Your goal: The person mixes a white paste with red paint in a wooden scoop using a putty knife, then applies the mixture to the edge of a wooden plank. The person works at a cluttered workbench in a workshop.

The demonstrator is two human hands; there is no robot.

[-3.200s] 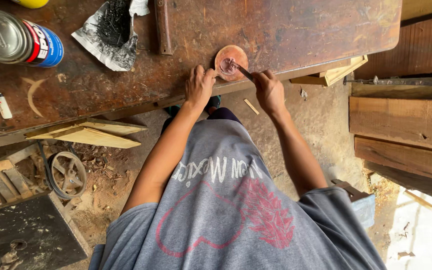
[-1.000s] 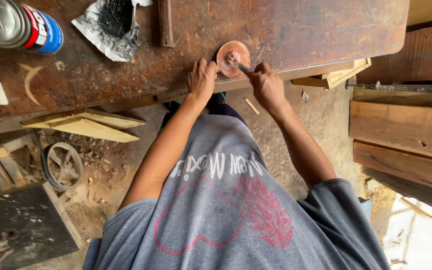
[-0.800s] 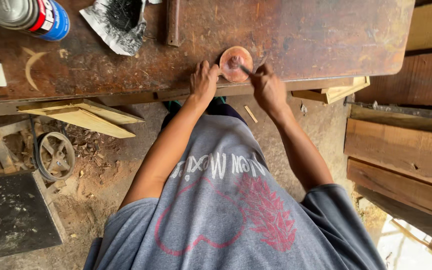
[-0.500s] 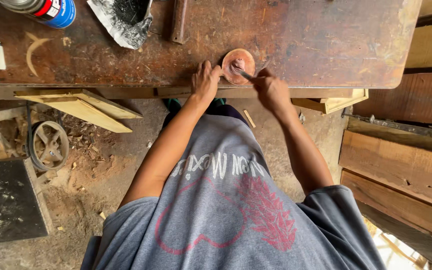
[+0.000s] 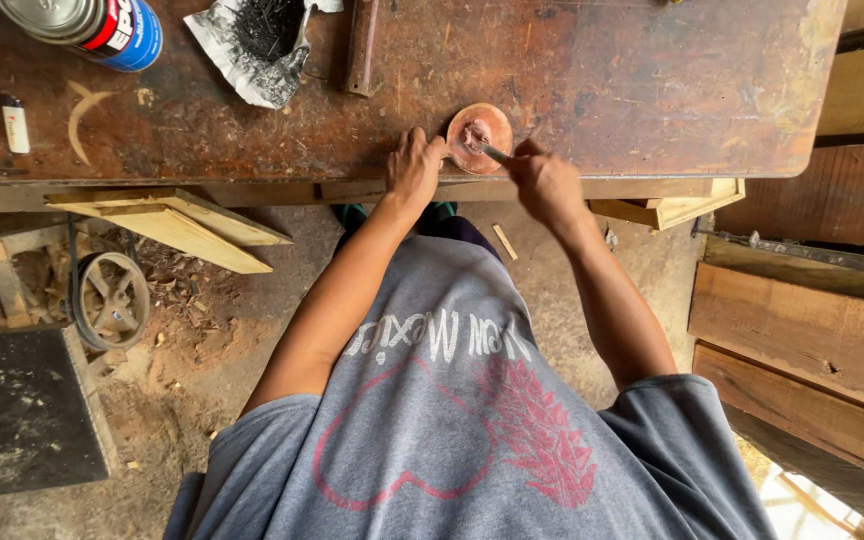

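Reddish-brown dish (image 5: 480,138) is sitting at the tabletop (image 5: 592,90) edge; left hand (image 5: 414,168) keeps steadying its rim, right hand (image 5: 544,183) stays closed around a tool (image 5: 487,150), working inside as before.

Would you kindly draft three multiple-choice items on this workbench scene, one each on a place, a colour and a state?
1. Where does the small round dish sit?
A. near the bench's front edge
B. on the floor
C. on the stacked planks

2. What colour is the person's shirt?
A. yellow
B. grey
C. black

3. What is the right hand doing?
A. resting flat and empty
B. holding a thin tool whose tip is in the dish
C. gripping the can

Answers:
1 A, the dish lies on the bench by its front edge, with the left hand against it.
2 B, the shirt is grey with a pink print.
3 B, the thin tool runs from the right hand into the dish.
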